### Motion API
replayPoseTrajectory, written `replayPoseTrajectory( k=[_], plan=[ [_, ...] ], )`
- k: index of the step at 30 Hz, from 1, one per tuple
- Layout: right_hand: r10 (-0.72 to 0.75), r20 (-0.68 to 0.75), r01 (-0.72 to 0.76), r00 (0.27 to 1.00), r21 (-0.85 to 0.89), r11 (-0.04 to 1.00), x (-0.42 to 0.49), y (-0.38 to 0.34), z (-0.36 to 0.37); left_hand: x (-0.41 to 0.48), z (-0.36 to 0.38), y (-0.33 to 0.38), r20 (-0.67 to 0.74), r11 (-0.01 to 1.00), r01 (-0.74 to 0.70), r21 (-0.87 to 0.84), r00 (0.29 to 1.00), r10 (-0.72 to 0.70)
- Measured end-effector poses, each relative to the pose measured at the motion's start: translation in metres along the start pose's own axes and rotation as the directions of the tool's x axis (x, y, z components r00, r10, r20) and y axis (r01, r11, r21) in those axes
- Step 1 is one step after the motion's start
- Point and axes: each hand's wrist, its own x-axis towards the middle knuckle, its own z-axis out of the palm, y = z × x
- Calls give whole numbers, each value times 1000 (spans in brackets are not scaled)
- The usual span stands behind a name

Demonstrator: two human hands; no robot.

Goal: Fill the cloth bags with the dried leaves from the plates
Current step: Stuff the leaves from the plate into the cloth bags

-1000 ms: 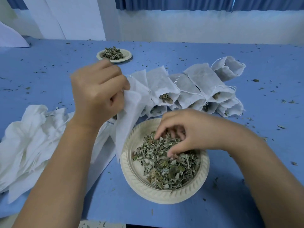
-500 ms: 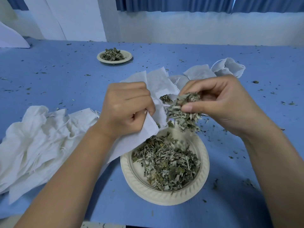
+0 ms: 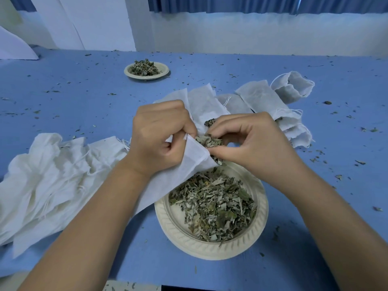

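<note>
Above the near plate (image 3: pixel 212 246), the left hand (image 3: pixel 159 135) is closed on the rim of a white cloth bag (image 3: pixel 189 162), pinching the fabric between thumb and fingers. The bag's long axis slants from its open mouth, which is raised and faces right toward the other hand, down and to the left to its closed end, hidden under the left forearm. The right hand (image 3: pixel 249 141) is closed on a pinch of dried leaves (image 3: pixel 210 141), held right at the bag's mouth and touching its edge. Two plates of leaves stand on the blue bench (image 3: pixel 84 97): the near one directly below the hands, with a loose heap (image 3: pixel 214 204), and a far plate (image 3: pixel 146 70) well apart toward the wall. A row of filled bags (image 3: pixel 273 106) lies just behind the hands, at least five, though overlaps make the count unsure. A pile of empty bags (image 3: pixel 52 175) lies to the left, too tangled to count. Leaf crumbs dot the bench.
</note>
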Motion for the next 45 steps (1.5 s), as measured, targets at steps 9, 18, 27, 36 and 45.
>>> replayPoseTrajectory(
  k=[9,18,27,36,45],
  plan=[
    [-70,69,65,995,66,996,-2,-10,-7,-1,-1,-4,-6,1000,-11,12,1000,12],
    [-82,220,116,972,-147,982,0,-7,-1,3,-1,-1,32,997,-67,38,997,65],
    [-101,-14,102,995,122,987,-1,-6,-3,3,-1,0,16,998,-51,28,999,51],
    [-135,41,131,990,88,987,-3,-13,-20,2,-6,-3,-9,999,-38,34,999,38],
    [398,558,-318,728,-239,917,-4,-4,-16,2,-6,-5,-21,999,-26,38,999,27]
  ],
)
